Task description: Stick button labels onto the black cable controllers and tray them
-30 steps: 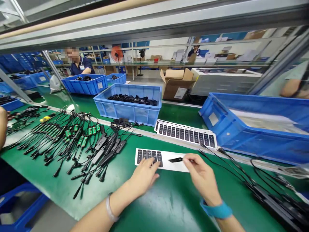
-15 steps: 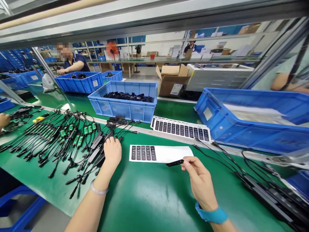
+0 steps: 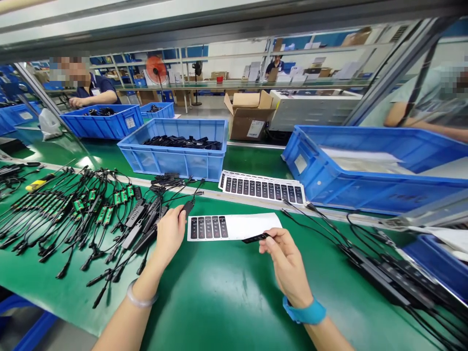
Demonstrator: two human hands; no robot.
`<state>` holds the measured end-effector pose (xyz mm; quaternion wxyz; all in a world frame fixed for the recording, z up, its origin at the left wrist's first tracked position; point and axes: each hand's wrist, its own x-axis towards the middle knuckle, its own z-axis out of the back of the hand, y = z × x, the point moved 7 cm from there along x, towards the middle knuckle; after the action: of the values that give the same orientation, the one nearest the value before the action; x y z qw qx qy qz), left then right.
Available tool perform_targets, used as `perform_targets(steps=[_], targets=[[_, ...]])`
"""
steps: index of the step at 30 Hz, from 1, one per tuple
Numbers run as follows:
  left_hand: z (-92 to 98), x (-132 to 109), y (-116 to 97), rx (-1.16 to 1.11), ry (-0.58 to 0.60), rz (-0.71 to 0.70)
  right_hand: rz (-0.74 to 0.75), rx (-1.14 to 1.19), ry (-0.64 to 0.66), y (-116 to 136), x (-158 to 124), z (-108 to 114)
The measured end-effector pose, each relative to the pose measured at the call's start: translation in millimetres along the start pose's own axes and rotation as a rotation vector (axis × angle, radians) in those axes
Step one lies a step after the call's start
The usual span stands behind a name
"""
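My left hand (image 3: 171,228) is closed around a small black plastic controller case (image 3: 187,208), whose end sticks up past the fingers. Below and left of that hand lie grey and black cases (image 3: 137,214) with cables. Pinched between the thumb and fingers of my right hand (image 3: 287,261) is a thin black sticker label (image 3: 254,238) with small printed marks. It hovers just over the lower edge of a white backing sheet (image 3: 252,224). Several black labels (image 3: 208,227) still sit on the sheet's left part, while its right part is bare.
Green circuit boards on black cables (image 3: 106,214) spread over the left bench. Behind stands a blue bin (image 3: 171,163) of black parts, with more label sheets (image 3: 261,189) beside it. Another blue bin (image 3: 365,187) is at right, near finished-looking cabled cases (image 3: 383,278). Co-workers sit beyond.
My left hand has lifted a black case from the pile and turned it upright. My right hand still pinches the label near the sheet. The camera view has shifted slightly right.
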<state>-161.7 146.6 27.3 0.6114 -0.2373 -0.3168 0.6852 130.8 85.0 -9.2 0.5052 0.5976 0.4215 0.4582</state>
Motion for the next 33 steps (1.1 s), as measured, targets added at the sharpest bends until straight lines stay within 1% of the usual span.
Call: perform_targets(steps=[2, 3, 4, 6, 7, 8, 9, 10, 12, 14, 15, 17, 19, 22, 28, 33], targets=[[-8.4, -3.6, -6.4, -0.187, 0.084, 0.033, -0.012, 0.045, 0.006, -0.3, -1.6, -2.4], [-16.2, -7.0, -8.9, -0.332, 0.153, 0.088, -0.016, 0.065, 0.008, -0.4, -2.2, -3.3], [-26.8, -12.1, -10.5, -0.52, 0.238, 0.183, -0.019, 0.082, 0.009, -0.5, -2.7, -3.9], [-53.1, -28.3, -15.2, -0.976, 0.41, 0.443, -0.022, 0.107, 0.006, -0.3, -3.0, -4.3], [-65.3, -37.6, -18.8, -1.185, 0.471, 0.568, -0.025, 0.118, 0.004, -0.1, -3.0, -4.4], [-75.5, -46.1, -22.0, -1.332, 0.508, 0.661, -0.03, 0.13, 0.005, 0.2, -3.0, -4.7], [-83.3, -53.1, -23.7, -1.399, 0.526, 0.706, -0.036, 0.143, 0.007, 0.7, -3.1, -5.3], [-90.1, -59.7, -24.2, -1.422, 0.54, 0.728, -0.044, 0.155, 0.011, 1.2, -3.5, -6.1], [-101.8, -73.1, -24.2, -1.388, 0.587, 0.739, -0.064, 0.178, 0.026, 2.5, -5.0, -9.0], [-108.3, -84.3, -25.9, -1.328, 0.623, 0.701, -0.081, 0.189, 0.053, 4.3, -7.6, -13.5], [-109.5, -88.3, -28.2, -1.298, 0.635, 0.659, -0.09, 0.185, 0.068, 5.0, -9.1, -16.1], [-109.5, -94.6, -36.0, -1.234, 0.677, 0.545, -0.113, 0.158, 0.093, 5.7, -12.2, -21.2], [-109.3, -99.9, -45.2, -1.191, 0.746, 0.44, -0.139, 0.118, 0.113, 5.5, -14.9, -25.8], [-109.8, -104.9, -53.9, -1.181, 0.837, 0.348, -0.163, 0.071, 0.145, 5.5, -17.7, -31.5], [-109.4, -106.5, -58.0, -1.178, 0.907, 0.292, -0.149, 0.019, 0.134, 9.0, -19.3, -32.6], [-108.3, -108.8, -61.2, -1.135, 0.94, 0.285, -0.195, 0.035, 0.144, 7.7, -21.4, -33.9]])
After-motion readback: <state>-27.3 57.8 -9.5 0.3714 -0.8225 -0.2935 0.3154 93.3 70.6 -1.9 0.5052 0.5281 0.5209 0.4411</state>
